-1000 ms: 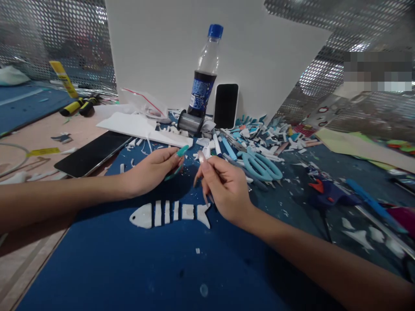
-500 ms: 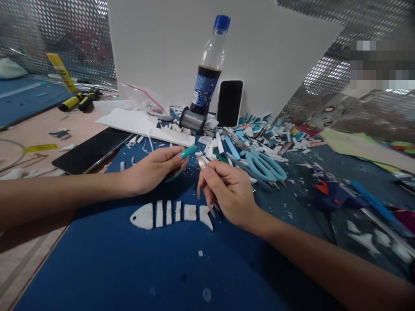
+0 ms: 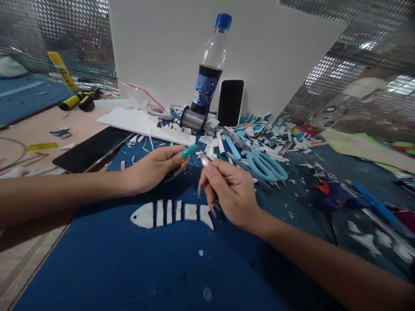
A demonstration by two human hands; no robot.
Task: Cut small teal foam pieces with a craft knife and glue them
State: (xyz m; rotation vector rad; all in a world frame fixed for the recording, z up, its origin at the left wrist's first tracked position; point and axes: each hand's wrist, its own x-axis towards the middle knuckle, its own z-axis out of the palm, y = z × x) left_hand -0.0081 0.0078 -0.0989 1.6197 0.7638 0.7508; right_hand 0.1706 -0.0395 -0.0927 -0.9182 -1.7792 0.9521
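Long teal nails tip my left hand (image 3: 162, 169), whose thumb and fingers are pinched together above the blue mat (image 3: 129, 268). My right hand (image 3: 228, 190), with long pale pink nails, is pinched facing it, a small gap apart. A faint thin line seems to run between the fingertips, but I cannot make out what either hand holds. Below them lies a white fish cut into separate pieces: a head (image 3: 143, 215) with a black eye, several narrow strips (image 3: 169, 211), a squarish piece (image 3: 191, 212) and a tail (image 3: 206, 217) beneath my right fingers.
Behind my hands stand a spool of clear line (image 3: 193, 119), a cola bottle (image 3: 208, 84) and an upright phone (image 3: 230, 103). Blue-handled scissors (image 3: 266, 166) lie among white and blue scraps (image 3: 269, 134). A glue gun (image 3: 337, 194) is at right, a dark tablet (image 3: 92, 149) at left.
My right hand's thumb and fingertips have shifted slightly right, widening the gap to my left hand a little. The fish pieces stay in the same arrangement.
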